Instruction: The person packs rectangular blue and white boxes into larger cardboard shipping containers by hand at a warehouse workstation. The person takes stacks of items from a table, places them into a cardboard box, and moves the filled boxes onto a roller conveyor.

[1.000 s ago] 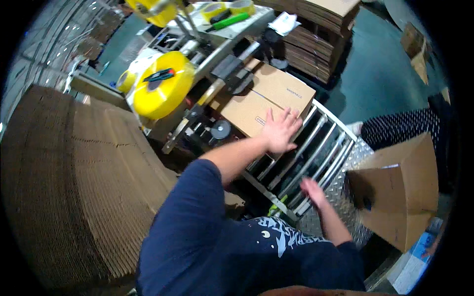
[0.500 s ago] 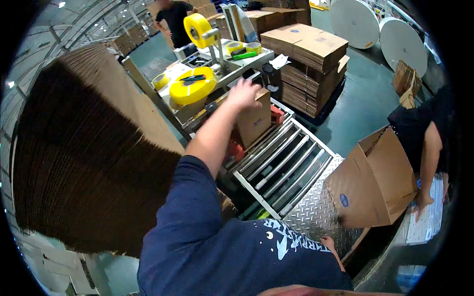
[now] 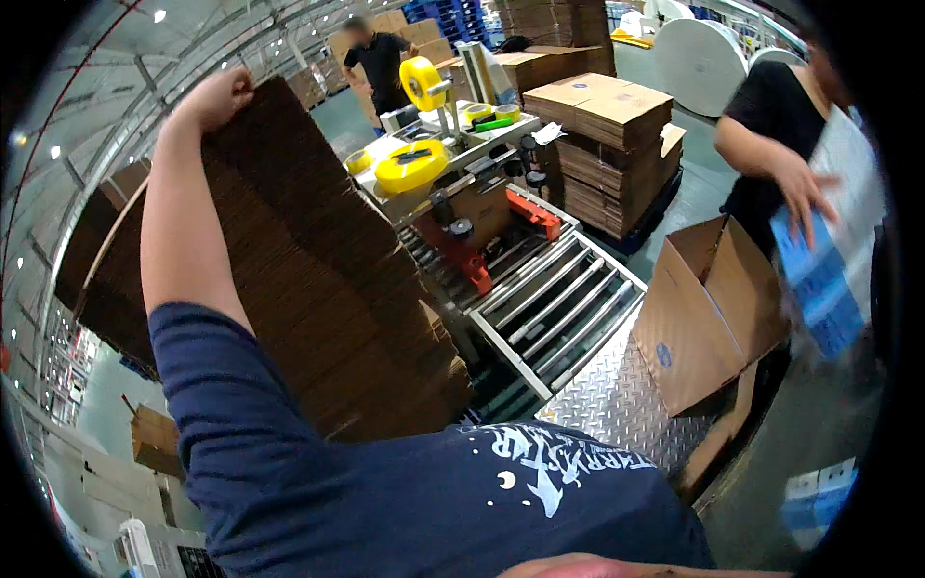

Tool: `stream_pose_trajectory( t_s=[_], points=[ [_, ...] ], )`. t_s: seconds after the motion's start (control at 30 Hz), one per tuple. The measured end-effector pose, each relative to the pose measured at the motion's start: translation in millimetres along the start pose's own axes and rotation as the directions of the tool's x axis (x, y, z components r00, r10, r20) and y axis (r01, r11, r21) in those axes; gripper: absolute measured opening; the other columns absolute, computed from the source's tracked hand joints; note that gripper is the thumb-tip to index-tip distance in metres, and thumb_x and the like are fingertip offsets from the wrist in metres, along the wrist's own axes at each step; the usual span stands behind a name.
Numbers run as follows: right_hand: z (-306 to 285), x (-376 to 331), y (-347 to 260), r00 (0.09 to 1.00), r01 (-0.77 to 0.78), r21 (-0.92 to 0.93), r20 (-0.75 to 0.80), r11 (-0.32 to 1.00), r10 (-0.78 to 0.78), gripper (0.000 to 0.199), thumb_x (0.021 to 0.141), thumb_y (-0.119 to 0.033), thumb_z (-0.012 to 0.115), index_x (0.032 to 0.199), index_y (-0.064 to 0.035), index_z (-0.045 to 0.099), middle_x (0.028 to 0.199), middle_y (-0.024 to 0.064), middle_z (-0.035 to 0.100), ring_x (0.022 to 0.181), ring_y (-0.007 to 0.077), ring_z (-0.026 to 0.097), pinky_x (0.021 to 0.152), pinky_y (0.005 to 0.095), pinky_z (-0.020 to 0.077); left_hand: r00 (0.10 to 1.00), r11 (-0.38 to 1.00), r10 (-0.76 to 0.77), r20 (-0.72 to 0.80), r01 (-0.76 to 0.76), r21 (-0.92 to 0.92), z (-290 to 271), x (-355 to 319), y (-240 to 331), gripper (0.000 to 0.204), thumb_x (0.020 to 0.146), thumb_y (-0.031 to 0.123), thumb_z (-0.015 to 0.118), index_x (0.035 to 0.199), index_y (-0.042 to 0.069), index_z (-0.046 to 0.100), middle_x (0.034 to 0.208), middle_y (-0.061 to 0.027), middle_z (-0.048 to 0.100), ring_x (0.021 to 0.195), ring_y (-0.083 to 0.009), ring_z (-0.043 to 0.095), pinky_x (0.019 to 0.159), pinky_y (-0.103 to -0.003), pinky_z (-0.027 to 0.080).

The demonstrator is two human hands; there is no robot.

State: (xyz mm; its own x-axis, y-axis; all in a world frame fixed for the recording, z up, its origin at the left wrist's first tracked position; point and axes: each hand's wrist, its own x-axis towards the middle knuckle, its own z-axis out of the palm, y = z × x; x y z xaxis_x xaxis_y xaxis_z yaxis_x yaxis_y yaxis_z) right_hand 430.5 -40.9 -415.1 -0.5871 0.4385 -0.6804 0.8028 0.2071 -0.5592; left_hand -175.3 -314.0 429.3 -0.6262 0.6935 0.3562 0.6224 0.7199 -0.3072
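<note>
My left arm reaches up at the left, and my left hand (image 3: pixel 220 99) is closed over the top edge of a tall stack of flattened cardboard boxes (image 3: pixel 318 250). The fingertips are partly hidden, so how many sheets they grip does not show. My right hand is out of view. To the right of the stack, a cardboard box (image 3: pixel 479 214) sits inside the carton taping machine (image 3: pixel 535 214), between its red side parts. An open cardboard carton (image 3: pixel 689 328) rests tilted on the diamond-patterned metal plate (image 3: pixel 602 390).
A roller conveyor (image 3: pixel 564 313) joins the machine to the plate. Yellow tape rolls (image 3: pixel 412 167) sit on the machine. Strapped cardboard stacks (image 3: pixel 602 144) stand beyond. At right a co-worker (image 3: pixel 771 125) holds blue-and-white packs (image 3: pixel 829 241); another person (image 3: pixel 379 67) stands far back.
My left hand has moved from the box at the machine up and left to the cardboard stack. That box is deeper in the machine. The co-worker has lifted packs beside the open carton.
</note>
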Motion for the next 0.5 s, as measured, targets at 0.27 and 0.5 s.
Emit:
stream_pose_trajectory(
  t_s=[0.27,0.5],
  points=[
    [-12.7,-9.1,45.1,0.986,0.036,-0.194,-0.154,0.980,-0.067,0.029,0.078,-0.025,0.059,0.087,0.0031,0.062,0.083,0.0202,0.063,0.074,0.0272,0.062,0.065,0.0371,0.0487,0.733,0.938,-0.133,-0.667,0.311,0.155,-1.7,-71.3,-12.3,0.021,0.085,0.028,0.052,0.098,0.013,0.056,0.099,-0.0090,0.062,0.093,-0.0313,0.057,0.074,-0.041,0.046],
    [-118.9,-108.9,-162.6,0.818,0.308,-0.043,-0.498,0.950,-0.287,0.035,0.079,-0.022,0.061,0.104,0.0017,0.058,0.093,0.0161,0.064,0.087,0.0220,0.061,0.075,0.0320,0.0477,0.402,0.837,0.545,-0.736,-0.211,0.505,-48.9,-95.7,207.9,0.028,0.074,0.034,0.063,0.089,0.011,0.058,0.080,-0.0068,0.060,0.073,-0.0273,0.059,0.060,-0.034,0.048]
  ],
)
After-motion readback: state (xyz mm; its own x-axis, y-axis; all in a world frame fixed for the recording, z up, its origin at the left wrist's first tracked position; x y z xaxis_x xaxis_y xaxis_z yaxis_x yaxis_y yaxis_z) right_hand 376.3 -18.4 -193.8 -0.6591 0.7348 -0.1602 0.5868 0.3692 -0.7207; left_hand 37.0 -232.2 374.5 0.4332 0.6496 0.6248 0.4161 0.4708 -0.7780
